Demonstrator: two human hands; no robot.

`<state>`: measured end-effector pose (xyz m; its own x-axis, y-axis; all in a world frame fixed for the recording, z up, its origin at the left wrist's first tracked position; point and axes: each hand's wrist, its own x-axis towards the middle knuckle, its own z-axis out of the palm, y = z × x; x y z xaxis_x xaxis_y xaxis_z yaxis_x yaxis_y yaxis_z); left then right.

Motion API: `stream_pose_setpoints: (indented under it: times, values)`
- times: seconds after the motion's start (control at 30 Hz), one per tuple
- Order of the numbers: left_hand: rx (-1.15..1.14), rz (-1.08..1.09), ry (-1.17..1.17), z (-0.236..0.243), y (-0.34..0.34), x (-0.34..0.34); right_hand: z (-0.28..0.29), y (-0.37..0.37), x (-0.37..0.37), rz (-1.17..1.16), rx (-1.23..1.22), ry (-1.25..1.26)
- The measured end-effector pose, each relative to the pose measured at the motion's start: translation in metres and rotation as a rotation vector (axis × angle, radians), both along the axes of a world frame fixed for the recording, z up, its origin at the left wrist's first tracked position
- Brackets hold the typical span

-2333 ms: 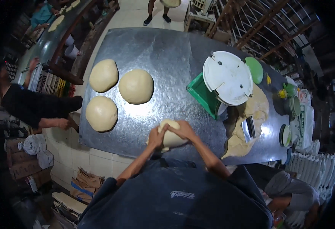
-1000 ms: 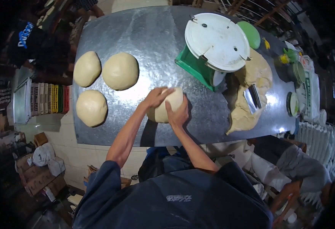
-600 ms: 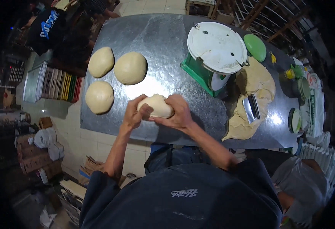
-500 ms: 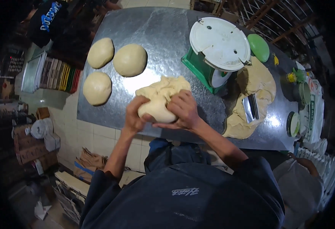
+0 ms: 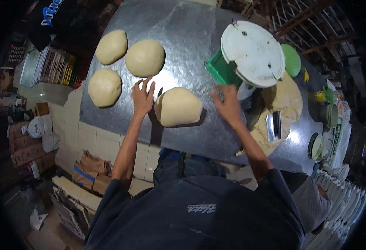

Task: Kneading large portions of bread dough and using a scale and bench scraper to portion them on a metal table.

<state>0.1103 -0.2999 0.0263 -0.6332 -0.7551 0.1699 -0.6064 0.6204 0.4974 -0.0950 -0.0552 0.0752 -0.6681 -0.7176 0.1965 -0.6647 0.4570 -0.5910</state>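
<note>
A smooth lump of dough (image 5: 179,107) rests on the metal table near its front edge, between my hands and touched by neither. My left hand (image 5: 143,96) is open just left of it, fingers spread, close to a round dough ball (image 5: 145,58). Two more dough balls, one far left (image 5: 111,46) and one nearer (image 5: 104,88), lie beside that one. My right hand (image 5: 228,104) is empty, slightly blurred, its fingers apart, in front of the green scale (image 5: 221,70) with its white round top (image 5: 254,53).
Right of the scale spreads a large dough mass (image 5: 285,100) with a metal scraper (image 5: 273,126) on it. A green round object (image 5: 291,60) sits behind. Jars and bags line the table's right edge. Stacked crates (image 5: 58,71) stand at the left; a person (image 5: 310,200) is at lower right.
Both hands have let go of the folded dough and moved apart, left and right. The dough now lies on the table with its smooth side up. My view has shifted slightly.
</note>
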Motion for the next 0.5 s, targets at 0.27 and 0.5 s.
stream_pose_setpoints:
  times: [0.27,0.5]
  values:
    - [0.541,-0.217,-0.254,-0.035,0.000,-0.081,-0.076,-0.089,0.035,-0.338,-0.077,-0.705]
    - [0.596,0.080,0.009,-0.050,0.019,-0.018,-0.085,-0.082,0.034,0.028,0.094,-0.522]
